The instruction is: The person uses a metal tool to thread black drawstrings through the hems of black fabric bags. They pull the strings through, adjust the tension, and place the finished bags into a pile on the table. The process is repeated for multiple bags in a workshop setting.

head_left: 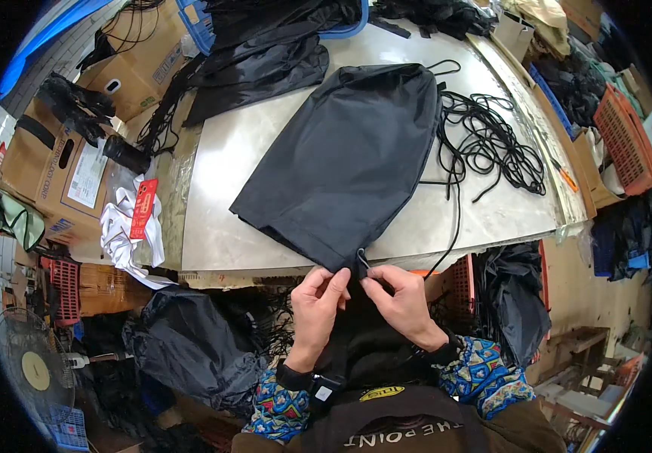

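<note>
1. A pale, smooth-topped table is filling the middle of the view and bearing the work.
2. A black fabric bag is lying across the table's near half, its lower end reaching over the front edge into the person's hands. Its cloth is looking thin and slightly glossy, with broad soft highlights and shallow creases. Its far edge is rounding and puckering, its left edge is running almost straight to a sharp corner, and its near edge is showing layered folds.
3. Folded black fabric is resting behind the bag, toward the left.
4. A loose heap of black cord is sitting to the right of the bag; one strand is trailing down toward the table's front edge.
5. The person's left hand is pinching the bag narrowly between thumb and fingers; the right hand is holding dark material at the same end in an equally narrow pinch.
6. A thin, greyish loop is showing between the fingertips; whether it is cord or metal is too small to tell.
</note>
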The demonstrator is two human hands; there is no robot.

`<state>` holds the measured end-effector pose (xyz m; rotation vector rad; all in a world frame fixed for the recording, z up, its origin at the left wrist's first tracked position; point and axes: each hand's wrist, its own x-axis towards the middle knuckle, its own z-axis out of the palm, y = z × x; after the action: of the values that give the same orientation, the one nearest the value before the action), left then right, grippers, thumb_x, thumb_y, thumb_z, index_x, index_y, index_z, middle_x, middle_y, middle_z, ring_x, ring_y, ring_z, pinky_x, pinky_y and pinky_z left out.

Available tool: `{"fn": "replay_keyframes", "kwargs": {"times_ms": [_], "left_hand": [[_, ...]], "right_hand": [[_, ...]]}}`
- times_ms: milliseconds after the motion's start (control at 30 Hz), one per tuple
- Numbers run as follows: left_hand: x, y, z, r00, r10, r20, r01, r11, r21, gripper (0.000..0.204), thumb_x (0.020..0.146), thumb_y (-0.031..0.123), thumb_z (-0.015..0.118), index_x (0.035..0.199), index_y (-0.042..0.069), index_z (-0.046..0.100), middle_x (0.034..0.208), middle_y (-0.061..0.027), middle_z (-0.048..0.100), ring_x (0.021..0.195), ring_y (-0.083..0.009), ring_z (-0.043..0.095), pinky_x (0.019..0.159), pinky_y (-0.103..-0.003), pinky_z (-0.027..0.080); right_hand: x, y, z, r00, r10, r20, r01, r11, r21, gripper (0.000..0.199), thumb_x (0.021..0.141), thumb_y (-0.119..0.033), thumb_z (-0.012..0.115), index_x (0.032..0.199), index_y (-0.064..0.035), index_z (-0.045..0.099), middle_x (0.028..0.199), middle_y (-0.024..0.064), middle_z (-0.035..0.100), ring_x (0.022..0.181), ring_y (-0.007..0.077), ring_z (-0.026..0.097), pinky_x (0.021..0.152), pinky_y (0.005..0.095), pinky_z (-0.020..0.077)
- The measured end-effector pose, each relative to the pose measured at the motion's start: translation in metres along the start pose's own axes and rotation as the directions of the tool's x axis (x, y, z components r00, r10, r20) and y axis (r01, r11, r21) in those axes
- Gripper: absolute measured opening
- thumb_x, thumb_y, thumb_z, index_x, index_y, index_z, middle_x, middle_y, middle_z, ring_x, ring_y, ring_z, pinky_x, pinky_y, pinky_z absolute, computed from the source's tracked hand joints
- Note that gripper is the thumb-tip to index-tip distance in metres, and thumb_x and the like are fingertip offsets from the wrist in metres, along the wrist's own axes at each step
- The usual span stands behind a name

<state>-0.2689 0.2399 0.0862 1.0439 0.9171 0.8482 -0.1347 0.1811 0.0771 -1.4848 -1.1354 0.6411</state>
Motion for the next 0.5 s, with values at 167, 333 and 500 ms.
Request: {"fn": "replay_keyframes", "kwargs": {"times_ms": [167, 333, 500], "left_hand": [[-0.001, 0.013, 0.0, 0.976, -0.184, 0.12, 0.216, 0.903, -0.371, 0.014, 0.092, 0.012, 0.057, 0.089, 0.0, 0.061, 0.087, -0.011, 0.067, 0.065, -0.0134, 0.063, 0.048, -0.022, 0.049], [0.001, 0.003, 0.0, 0.988, -0.151, 0.029, 0.15, 0.908, -0.392, 0.014, 0.091, 0.013, 0.06, 0.092, -0.001, 0.062, 0.092, -0.0138, 0.067, 0.075, -0.0168, 0.067, 0.054, -0.023, 0.053], [0.001, 0.003, 0.004, 0.99, -0.135, -0.035, 0.111, 0.914, -0.39, 0.013, 0.089, 0.013, 0.063, 0.088, 0.0, 0.061, 0.089, -0.0127, 0.067, 0.075, -0.0171, 0.067, 0.055, -0.023, 0.053]], "right_hand": [[0.004, -0.003, -0.006, 0.995, -0.095, -0.021, 0.092, 0.988, -0.121, 0.011, 0.082, -0.003, 0.062, 0.091, 0.0039, 0.062, 0.077, 0.0154, 0.062, 0.067, 0.0279, 0.061, 0.058, 0.0329, 0.0467], [-0.005, -0.022, -0.021, 0.983, -0.171, 0.069, 0.183, 0.957, -0.227, 0.013, 0.084, 0.0, 0.058, 0.096, 0.0031, 0.059, 0.075, 0.0133, 0.054, 0.063, 0.0293, 0.056, 0.054, 0.0349, 0.0442], [-0.01, -0.026, -0.022, 0.955, -0.248, 0.164, 0.29, 0.898, -0.329, 0.012, 0.084, -0.002, 0.059, 0.095, 0.0011, 0.058, 0.072, 0.0123, 0.05, 0.059, 0.0293, 0.054, 0.051, 0.0367, 0.0432]]}}
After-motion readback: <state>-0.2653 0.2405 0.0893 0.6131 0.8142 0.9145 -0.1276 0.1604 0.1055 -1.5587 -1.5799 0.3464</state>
